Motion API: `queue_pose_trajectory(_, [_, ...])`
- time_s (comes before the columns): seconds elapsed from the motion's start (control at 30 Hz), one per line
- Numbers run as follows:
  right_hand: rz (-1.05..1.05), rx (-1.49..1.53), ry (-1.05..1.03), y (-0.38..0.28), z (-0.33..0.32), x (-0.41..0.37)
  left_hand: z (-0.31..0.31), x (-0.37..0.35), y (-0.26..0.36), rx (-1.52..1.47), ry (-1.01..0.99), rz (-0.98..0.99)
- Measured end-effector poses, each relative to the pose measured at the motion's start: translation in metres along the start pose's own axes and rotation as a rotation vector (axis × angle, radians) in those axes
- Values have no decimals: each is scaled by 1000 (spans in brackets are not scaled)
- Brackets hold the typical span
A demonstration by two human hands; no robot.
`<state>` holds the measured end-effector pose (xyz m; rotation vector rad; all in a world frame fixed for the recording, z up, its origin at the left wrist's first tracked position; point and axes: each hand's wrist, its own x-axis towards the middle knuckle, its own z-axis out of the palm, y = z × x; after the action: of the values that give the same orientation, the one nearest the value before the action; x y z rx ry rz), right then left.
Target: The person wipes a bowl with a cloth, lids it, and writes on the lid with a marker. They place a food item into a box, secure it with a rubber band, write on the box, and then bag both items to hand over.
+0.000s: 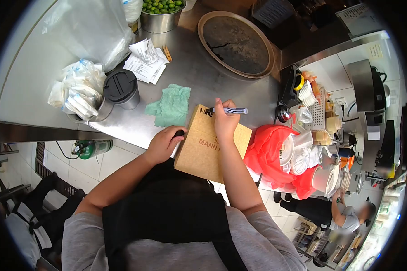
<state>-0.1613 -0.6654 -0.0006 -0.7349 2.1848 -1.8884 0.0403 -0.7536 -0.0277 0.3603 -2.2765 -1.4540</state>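
Two hands at one cardboard box (205,156), right on the counter's (185,54) near edge!
Right hand (227,124) grips the marker (236,110), left hand (162,145) pinches a black cap (179,133); heavy pressure could tip the box off the counter.

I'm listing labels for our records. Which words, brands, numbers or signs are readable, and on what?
"MANN": printed on the brown box; what follows is partly hidden by the right forearm.
Handwriting on the box: too unclear to quote surely.
Receipts, wall note: too small to read.

Green cloth (175,105), bright red bag (269,153)
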Motion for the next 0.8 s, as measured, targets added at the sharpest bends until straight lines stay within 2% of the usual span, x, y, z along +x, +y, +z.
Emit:
queue_pose_trajectory(0.03, [25, 32, 10, -6, -1, -1, -3, 1, 4, 4, -8, 6])
queue_pose_trajectory(0.1, [47, 72, 30, -19, -7, -5, -8, 5, 12, -199, -73, -262])
queue_pose_trajectory(0.17, [302, 256, -24, -43, -18, -21, -6, 4, 21, -152, -71, -76])
queue_pose_trajectory(0.23, [264, 288, -58, -49, -33, -48, -12, 1, 43, -145, -223, -113])
queue_pose_trajectory(0.27, [203, 224, -112, -57, -40, -64, -13, -1, 51, -206, -281, -150])
queue_pose_trajectory(0.3, [142, 157, -165, -63, -44, -78, -11, -4, 55, -219, -289, -96])
queue_pose_trajectory(0.33, [139, 162, -147, -68, -46, -90, -12, -5, 61, -226, -330, -100])
queue_pose_trajectory(0.4, [66, -29, -226, -76, -47, -109, -12, -6, 70, -232, -385, -97])
queue_pose_trajectory(0.5, [76, 15, -165, -80, -41, -128, -14, -8, 77, -225, -460, -16])
queue_pose_trajectory(0.57, [55, 43, -126, -85, -41, -135, -19, -8, 85, -288, -526, -50])
queue_pose_trajectory(0.67, [-21, -34, -308, -88, -46, -145, -23, -11, 81, -283, -569, -8])
queue_pose_trajectory(0.7, [-24, -35, -285, -92, -53, -149, -26, -11, 81, -251, -604, -13])
queue_pose_trajectory(0.77, [205, 171, -309, -115, -69, -156, -34, -12, 83, -251, -609, 22])
queue_pose_trajectory(0.8, [60, -54, -251, -119, -83, -161, -39, -13, 82, -203, -623, 44])
